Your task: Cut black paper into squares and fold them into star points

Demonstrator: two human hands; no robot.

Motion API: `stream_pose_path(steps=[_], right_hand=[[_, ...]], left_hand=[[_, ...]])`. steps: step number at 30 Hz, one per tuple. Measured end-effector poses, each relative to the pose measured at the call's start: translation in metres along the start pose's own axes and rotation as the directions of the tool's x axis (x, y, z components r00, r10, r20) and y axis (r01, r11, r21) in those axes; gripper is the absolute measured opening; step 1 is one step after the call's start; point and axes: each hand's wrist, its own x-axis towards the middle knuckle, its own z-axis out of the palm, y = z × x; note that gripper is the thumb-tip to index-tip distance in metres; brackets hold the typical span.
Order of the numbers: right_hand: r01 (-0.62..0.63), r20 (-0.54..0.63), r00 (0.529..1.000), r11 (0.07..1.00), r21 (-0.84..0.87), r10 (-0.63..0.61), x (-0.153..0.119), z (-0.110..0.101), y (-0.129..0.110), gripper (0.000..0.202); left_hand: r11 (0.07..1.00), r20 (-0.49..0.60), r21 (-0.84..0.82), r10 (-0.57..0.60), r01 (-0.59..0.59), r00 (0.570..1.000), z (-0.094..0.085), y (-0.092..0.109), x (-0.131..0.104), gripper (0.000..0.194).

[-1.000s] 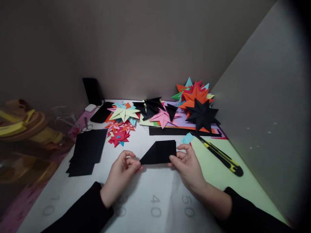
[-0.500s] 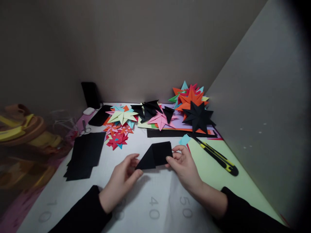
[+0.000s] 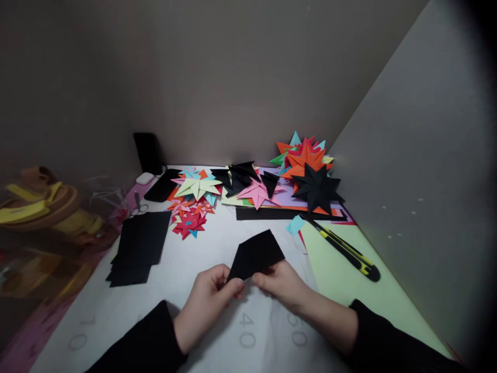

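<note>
A piece of folded black paper [image 3: 257, 254] is held between my two hands above the white tabletop. My left hand [image 3: 212, 290] pinches its lower left corner, with the thumb on top. On the other side, my right hand [image 3: 283, 284] grips the lower right part, its thumb at the near edge and the fingers mostly hidden beneath the paper. To the left lies a stack of black paper squares [image 3: 143, 241]. Beyond my hands are folded black pieces [image 3: 241, 177] and a pink paper star [image 3: 259, 191].
A yellow and black utility knife [image 3: 345, 249] rests on pale green paper [image 3: 334, 280] at the right. Paper stars [image 3: 199, 186] and a black star [image 3: 317, 187] lie at the back. Scissors [image 3: 139, 204] and phones [image 3: 147, 154] are back left, beside a brown and yellow bag-like object [image 3: 50, 207].
The black paper has been turned and tilted, so a plain face shows instead of the triangular flap. My right hand has moved nearer and lower, closer to my left.
</note>
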Motion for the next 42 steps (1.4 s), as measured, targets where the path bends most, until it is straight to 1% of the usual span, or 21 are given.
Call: stream_pose_path(steps=[2,4,7,9,10,11,13,15,16,17,18,20,24,26,28,29,31,34,36,38,42], right_hand=[[-0.012,-0.081,0.997,0.999,-0.031,0.009,-0.001,-0.002,0.001,0.034],[0.005,-0.186,0.982,1.0,0.014,-0.003,0.0,-0.006,0.0,0.037],[0.135,-0.34,0.938,0.977,0.167,-0.072,0.004,-0.013,-0.004,0.035],[0.215,-0.405,0.91,0.941,0.263,-0.094,0.006,-0.015,-0.007,0.032],[0.236,-0.409,0.907,0.923,0.303,-0.098,0.006,-0.015,-0.007,0.031],[0.241,-0.386,0.917,0.911,0.334,-0.101,0.006,-0.014,-0.007,0.034],[0.181,-0.255,0.962,0.922,0.342,-0.094,0.005,-0.011,-0.004,0.044],[0.064,-0.081,0.996,0.966,0.25,-0.046,0.002,-0.007,0.001,0.045],[0.017,-0.025,1.0,0.983,0.18,-0.013,0.001,-0.005,0.004,0.042],[-0.012,-0.003,1.0,0.993,0.114,0.013,0.0,-0.004,0.006,0.039],[-0.026,-0.012,1.0,0.998,0.063,0.027,0.0,-0.003,0.008,0.036],[-0.025,-0.092,0.995,0.999,0.033,0.028,0.0,-0.004,0.009,0.037],[0.013,-0.268,0.963,0.989,0.147,0.027,0.003,-0.008,0.004,0.04],[0.048,-0.318,0.948,0.979,0.196,0.017,0.006,-0.011,0.002,0.039],[0.066,-0.334,0.942,0.974,0.217,0.011,0.007,-0.013,0.001,0.038],[0.057,-0.326,0.945,0.976,0.212,0.016,0.006,-0.014,0.001,0.037],[0.014,-0.255,0.966,0.987,0.162,0.028,0.004,-0.012,0.001,0.032],[-0.013,-0.029,0.999,1.0,0.013,0.014,-0.001,-0.004,-0.002,0.019],[0.008,0.102,0.995,0.998,-0.055,-0.002,-0.005,0.001,-0.005,0.013],[0.018,0.167,0.986,0.997,-0.077,-0.005,-0.006,0.003,-0.008,0.011],[0.025,0.234,0.972,0.995,-0.099,-0.001,-0.007,0.004,-0.011,0.015]], left_hand=[[1.0,0.012,0.019,0.022,-0.022,1.0,0.0,0.001,-0.001,0.03],[1.0,0.012,0.02,0.024,-0.024,1.0,-0.002,0.004,-0.001,0.031],[1.0,0.001,-0.012,-0.013,0.013,1.0,-0.006,0.007,0.0,0.032],[0.998,-0.021,-0.041,-0.046,0.045,0.999,-0.007,0.007,0.002,0.033],[0.997,-0.035,-0.054,-0.062,0.06,0.997,-0.007,0.007,0.003,0.033],[0.995,-0.049,-0.066,-0.073,0.07,0.996,-0.006,0.007,0.003,0.033],[0.993,-0.066,-0.083,-0.085,0.08,0.994,-0.003,0.008,0.003,0.032],[0.994,-0.05,-0.083,-0.08,0.075,0.996,0.0,0.008,0.003,0.03],[0.995,-0.03,-0.077,-0.072,0.069,0.997,0.002,0.008,0.002,0.028],[0.996,-0.007,-0.071,-0.063,0.062,0.998,0.003,0.008,0.001,0.027],[0.996,0.014,-0.064,-0.054,0.055,0.998,0.004,0.008,0.0,0.025],[0.998,0.05,-0.05,-0.043,0.045,0.998,0.004,0.008,-0.001,0.023],[1.0,0.09,-0.011,-0.015,0.016,0.996,-0.002,0.006,-0.001,0.02],[1.0,0.091,0.002,0.002,-0.002,0.996,-0.005,0.005,0.0,0.017],[1.0,0.072,0.016,0.015,-0.017,0.997,-0.007,0.003,0.001,0.017],[0.999,0.06,0.018,0.032,-0.034,0.998,-0.007,0.003,0.001,0.017],[0.996,0.04,0.004,0.086,-0.086,0.996,-0.007,0.002,0.002,0.015],[0.991,0.022,-0.008,0.131,-0.131,0.991,-0.006,0.002,0.003,0.016],[0.994,0.011,0.005,0.11,-0.11,0.994,-0.006,0.002,0.003,0.024],[0.997,-0.021,-0.009,0.08,-0.08,0.997,-0.007,0.004,0.003,0.032],[0.996,-0.132,-0.06,0.057,-0.066,0.99,-0.012,0.006,0.005,0.024]])
